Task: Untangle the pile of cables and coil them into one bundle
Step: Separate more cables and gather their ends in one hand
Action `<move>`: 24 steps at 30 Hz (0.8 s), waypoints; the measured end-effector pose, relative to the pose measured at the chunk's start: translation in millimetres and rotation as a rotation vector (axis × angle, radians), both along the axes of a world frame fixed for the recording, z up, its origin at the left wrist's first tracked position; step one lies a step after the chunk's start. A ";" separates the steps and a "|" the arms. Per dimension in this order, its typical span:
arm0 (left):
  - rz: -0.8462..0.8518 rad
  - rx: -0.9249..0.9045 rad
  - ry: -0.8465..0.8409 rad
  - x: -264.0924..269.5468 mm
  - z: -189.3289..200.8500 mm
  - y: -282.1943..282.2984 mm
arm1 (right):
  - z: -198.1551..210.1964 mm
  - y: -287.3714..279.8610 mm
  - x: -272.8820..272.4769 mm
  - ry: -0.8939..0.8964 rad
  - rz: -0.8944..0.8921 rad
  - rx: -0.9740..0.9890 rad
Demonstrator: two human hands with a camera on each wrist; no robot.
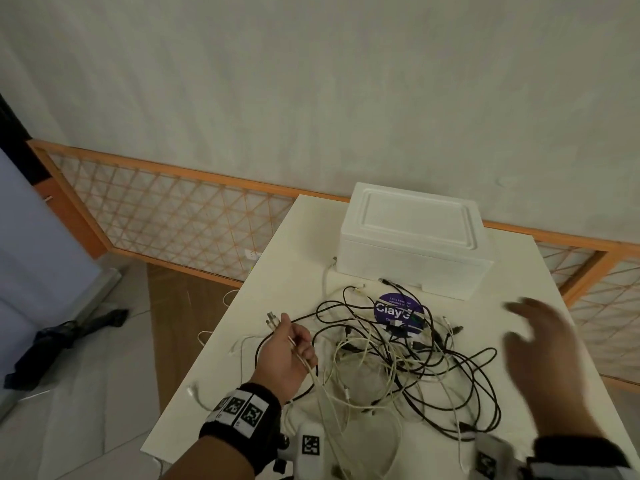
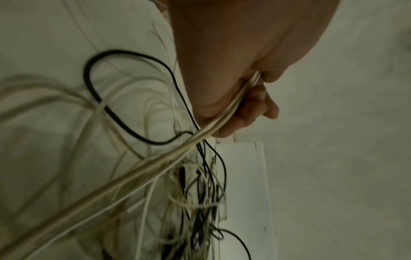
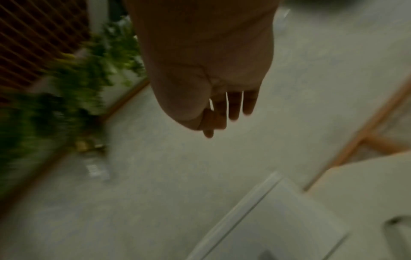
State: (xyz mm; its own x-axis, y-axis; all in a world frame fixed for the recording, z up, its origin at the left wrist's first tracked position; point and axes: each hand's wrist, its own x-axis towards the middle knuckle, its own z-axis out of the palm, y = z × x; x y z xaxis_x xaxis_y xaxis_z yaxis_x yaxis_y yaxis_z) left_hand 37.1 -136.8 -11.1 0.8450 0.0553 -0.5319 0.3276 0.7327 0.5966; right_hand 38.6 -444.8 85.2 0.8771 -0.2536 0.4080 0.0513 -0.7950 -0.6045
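A tangle of black and white cables (image 1: 391, 355) lies spread on the white table (image 1: 301, 230). My left hand (image 1: 291, 344) hovers at the pile's left side and grips a few white cable ends, whose plugs (image 1: 272, 320) stick out past the fingers. The left wrist view shows those white cables (image 2: 224, 116) running under the curled fingers (image 2: 255, 105) down into the pile (image 2: 195, 193). My right hand (image 1: 540, 355) is raised over the table's right side, blurred, with fingers spread and nothing in it. Its straight fingers (image 3: 233, 107) appear in the right wrist view.
A white foam box (image 1: 412, 237) stands at the table's back, just behind the pile. A round purple sticker (image 1: 398, 310) lies under the cables. A wooden lattice fence (image 1: 173, 220) runs along the wall. Some cables hang over the table's left and front edges.
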 end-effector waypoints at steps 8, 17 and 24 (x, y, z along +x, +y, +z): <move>-0.122 0.036 -0.117 -17.4 16.6 -16.1 | -53.6 159.3 -6.3 0.836 0.946 0.104; 0.537 -0.253 0.137 -65.8 -27.6 107.9 | -57.5 37.6 -14.6 1.029 0.644 -0.183; 0.353 -0.113 0.284 -80.9 -57.1 78.6 | -77.8 25.4 -27.2 1.170 0.435 -0.472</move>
State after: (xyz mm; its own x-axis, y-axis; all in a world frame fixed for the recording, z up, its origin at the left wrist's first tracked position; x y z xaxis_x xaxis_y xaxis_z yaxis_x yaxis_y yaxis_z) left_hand -43.8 -58.2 -68.1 0.6052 0.2415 -0.7586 0.1857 0.8838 0.4295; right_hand 11.4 -419.4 7.4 0.7420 0.0905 -0.6643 -0.0044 -0.9902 -0.1398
